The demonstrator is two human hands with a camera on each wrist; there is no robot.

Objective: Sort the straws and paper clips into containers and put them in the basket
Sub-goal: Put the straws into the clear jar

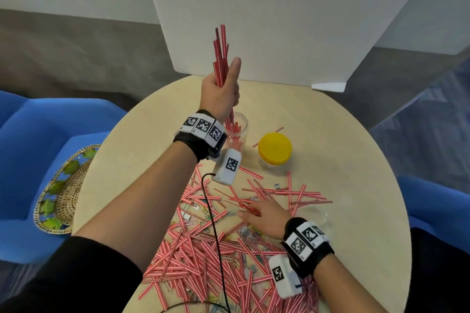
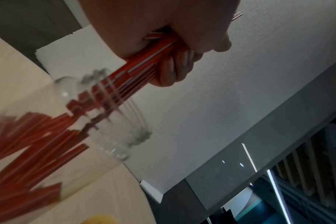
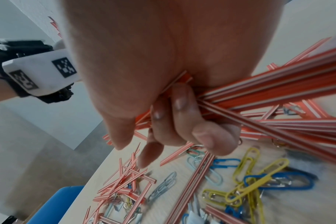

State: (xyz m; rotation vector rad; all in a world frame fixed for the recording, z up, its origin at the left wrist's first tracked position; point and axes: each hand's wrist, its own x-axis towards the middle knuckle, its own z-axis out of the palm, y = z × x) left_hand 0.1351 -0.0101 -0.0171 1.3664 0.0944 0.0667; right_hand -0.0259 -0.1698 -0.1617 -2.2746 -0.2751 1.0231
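My left hand [image 1: 223, 89] grips an upright bunch of red-and-white straws [image 1: 220, 58] above a clear glass jar [image 1: 237, 132]; the bunch's lower ends reach into the jar's mouth. The left wrist view shows my fingers [image 2: 175, 68] curled round the bunch [image 2: 144, 66] over the jar [image 2: 109, 115]. My right hand [image 1: 259, 216] lies low on the pile of loose straws [image 1: 203, 256] and grips several straws [image 3: 259, 94]. Coloured paper clips [image 3: 259, 181] lie mixed among the straws under it.
A yellow-lidded jar [image 1: 274, 148] stands right of the glass jar on the round table [image 1: 343, 150]. A woven basket [image 1: 61, 188] sits on a blue chair at left. A white board [image 1: 279, 15] stands behind the table. A black cable [image 1: 211, 211] crosses the pile.
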